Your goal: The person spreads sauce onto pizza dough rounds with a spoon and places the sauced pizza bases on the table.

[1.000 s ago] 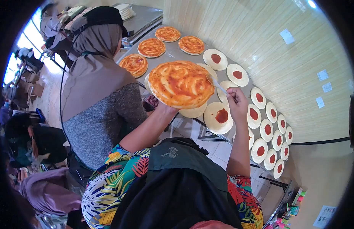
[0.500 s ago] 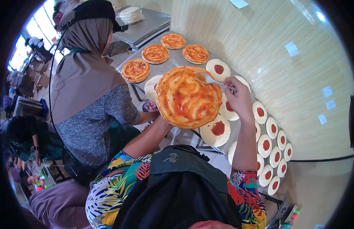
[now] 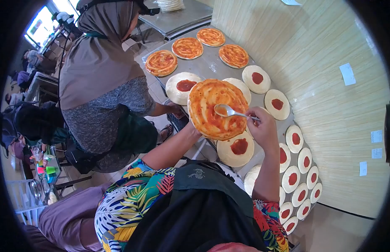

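My left hand (image 3: 195, 129) supports a round pizza base (image 3: 211, 90) from beneath, lifted above the table, its fingers hidden under the dough. Orange-red sauce is smeared in swirls over nearly the whole top. Closed around the handle of a metal spoon (image 3: 223, 110), my right hand (image 3: 261, 126) keeps the bowl against the sauce near the middle of the base. Just below the held base lies another pizza base (image 3: 228, 156) with a single pool of red sauce. To its upper left is a similar sauced base (image 3: 174, 89), partly covered by the held one.
Several bases with spread sauce (image 3: 187, 48) lie at the far end of the metal table (image 3: 209, 63). Several with a central sauce spot (image 3: 292, 179) line the right side, beside a wall (image 3: 321, 84). A co-worker (image 3: 106, 92) in a headscarf stands close on the left.
The spoon has moved from the upper right rim of the base toward its middle. The held base has shifted right and tilted, and my view has turned, showing more of the table.
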Available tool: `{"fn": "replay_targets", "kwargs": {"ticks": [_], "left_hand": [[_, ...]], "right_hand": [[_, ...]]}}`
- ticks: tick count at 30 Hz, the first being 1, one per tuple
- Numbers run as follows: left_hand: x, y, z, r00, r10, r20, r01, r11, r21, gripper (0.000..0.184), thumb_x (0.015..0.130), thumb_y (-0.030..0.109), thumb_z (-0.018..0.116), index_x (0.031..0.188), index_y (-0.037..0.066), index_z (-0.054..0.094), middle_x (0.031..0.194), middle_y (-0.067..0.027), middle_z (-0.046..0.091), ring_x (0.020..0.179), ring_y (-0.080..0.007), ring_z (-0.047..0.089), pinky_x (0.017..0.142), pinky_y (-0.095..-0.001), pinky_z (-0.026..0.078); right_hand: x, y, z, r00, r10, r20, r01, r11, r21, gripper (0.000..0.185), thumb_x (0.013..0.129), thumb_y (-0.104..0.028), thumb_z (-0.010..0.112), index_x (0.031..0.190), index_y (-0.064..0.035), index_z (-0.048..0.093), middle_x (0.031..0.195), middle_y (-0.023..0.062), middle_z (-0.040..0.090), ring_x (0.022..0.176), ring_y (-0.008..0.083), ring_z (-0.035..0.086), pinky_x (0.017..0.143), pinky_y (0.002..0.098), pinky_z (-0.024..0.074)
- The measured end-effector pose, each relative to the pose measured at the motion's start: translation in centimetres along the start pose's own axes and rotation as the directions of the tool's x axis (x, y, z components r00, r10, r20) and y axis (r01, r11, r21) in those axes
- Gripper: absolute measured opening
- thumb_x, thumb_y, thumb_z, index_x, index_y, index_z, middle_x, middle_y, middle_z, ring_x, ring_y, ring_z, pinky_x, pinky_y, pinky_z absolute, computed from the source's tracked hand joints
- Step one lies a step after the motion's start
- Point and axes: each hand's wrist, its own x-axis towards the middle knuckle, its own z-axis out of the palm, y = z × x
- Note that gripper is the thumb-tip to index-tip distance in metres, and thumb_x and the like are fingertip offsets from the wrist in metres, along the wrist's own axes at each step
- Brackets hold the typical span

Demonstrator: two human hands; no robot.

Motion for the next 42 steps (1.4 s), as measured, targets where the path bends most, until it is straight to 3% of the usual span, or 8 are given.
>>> {"fn": "replay_targets", "kwargs": {"ticks": [5, 11, 14, 18, 29, 33, 36, 42], "left_hand": [[3.8, 2.7, -3.3, 0.995, 0.024, 0.095, -0.020, 0.999, -0.041, 0.058, 0.095, 0.044, 0.057, 0.141, 0.010, 0.046, 0.143, -0.0152, 0.050, 0.127, -0.0322, 0.053, 0.106, -0.0542, 0.044], [10.6, 11.2, -5.1, 0.964, 0.168, -0.204, -0.137, 0.978, 0.159, 0.073, 0.095, 0.067, 0.032, 0.143, 0.013, 0.044, 0.144, -0.0141, 0.048, 0.131, -0.0362, 0.048, 0.110, -0.0576, 0.037], [14.3, 14.4, -7.3, 0.824, 0.372, -0.427, -0.208, 0.900, 0.383, 0.091, 0.089, 0.079, 0.014, 0.145, 0.015, 0.043, 0.147, -0.0154, 0.045, 0.135, -0.0382, 0.043, 0.111, -0.0605, 0.032], [18.7, 17.2, -8.7, 0.810, 0.374, -0.452, -0.194, 0.898, 0.396, 0.104, 0.080, 0.088, 0.008, 0.150, 0.016, 0.035, 0.152, -0.0149, 0.039, 0.139, -0.0394, 0.037, 0.113, -0.0618, 0.026], [21.1, 23.2, -15.0, 0.572, 0.464, -0.676, -0.052, 0.844, 0.534, 0.100, 0.086, 0.083, 0.013, 0.150, 0.009, 0.031, 0.151, -0.0175, 0.038, 0.140, -0.0378, 0.036, 0.115, -0.0544, 0.028], [20.3, 23.0, -12.6, 0.615, 0.413, -0.672, -0.035, 0.866, 0.500, 0.100, 0.086, 0.083, 0.014, 0.152, 0.010, 0.028, 0.151, -0.0178, 0.039, 0.139, -0.0361, 0.037, 0.114, -0.0526, 0.031], [20.1, 21.3, -8.3, 0.390, 0.500, -0.773, 0.166, 0.787, 0.594, 0.103, 0.084, 0.086, 0.016, 0.152, 0.010, 0.025, 0.150, -0.0187, 0.040, 0.139, -0.0363, 0.038, 0.112, -0.0516, 0.033], [17.7, 21.3, -6.5, 0.403, 0.645, -0.650, 0.334, 0.557, 0.760, 0.110, 0.082, 0.088, 0.019, 0.156, 0.007, 0.012, 0.159, -0.0189, 0.021, 0.148, -0.0348, 0.015, 0.118, -0.0473, 0.016]], "right_hand": [[-4.2, 6.2, -1.1, 0.945, 0.272, -0.181, -0.205, 0.925, 0.319, 0.010, 0.086, 0.001, 0.061, 0.096, -0.0020, 0.063, 0.080, 0.0032, 0.061, 0.070, 0.0103, 0.058, 0.063, 0.0227, 0.0453], [-11.1, 10.1, -2.6, 0.793, 0.531, -0.300, -0.389, 0.820, 0.421, 0.010, 0.087, 0.003, 0.060, 0.096, 0.0000, 0.062, 0.081, -0.0016, 0.057, 0.071, 0.0039, 0.053, 0.062, 0.0188, 0.0417], [-13.1, 9.5, -2.7, 0.720, 0.599, -0.350, -0.467, 0.792, 0.394, 0.010, 0.087, 0.003, 0.060, 0.096, -0.0003, 0.062, 0.081, -0.0017, 0.057, 0.069, 0.0027, 0.051, 0.061, 0.0178, 0.0399], [-14.3, 9.3, -3.4, 0.634, 0.689, -0.350, -0.558, 0.722, 0.410, 0.009, 0.086, 0.003, 0.061, 0.094, -0.0010, 0.061, 0.078, -0.0021, 0.058, 0.066, 0.0020, 0.050, 0.059, 0.0181, 0.0387], [-11.2, 8.1, -2.9, 0.604, 0.725, -0.330, -0.613, 0.688, 0.389, 0.009, 0.088, 0.004, 0.060, 0.096, -0.0008, 0.061, 0.079, -0.0018, 0.058, 0.068, 0.0036, 0.050, 0.061, 0.0197, 0.0405], [-10.3, 8.0, -2.9, 0.627, 0.706, -0.328, -0.594, 0.706, 0.386, 0.010, 0.088, 0.003, 0.060, 0.097, -0.0005, 0.061, 0.081, -0.0008, 0.059, 0.070, 0.0045, 0.052, 0.063, 0.0201, 0.0419], [-9.1, 7.7, -3.1, 0.644, 0.697, -0.316, -0.594, 0.716, 0.368, 0.010, 0.088, 0.003, 0.060, 0.097, -0.0001, 0.061, 0.082, 0.0001, 0.060, 0.071, 0.0051, 0.053, 0.065, 0.0204, 0.0431], [-7.8, 7.5, -2.7, 0.656, 0.712, -0.253, -0.618, 0.698, 0.362, 0.010, 0.089, 0.004, 0.059, 0.098, 0.0005, 0.060, 0.085, 0.0001, 0.060, 0.076, 0.0051, 0.056, 0.070, 0.0189, 0.0444]]}}
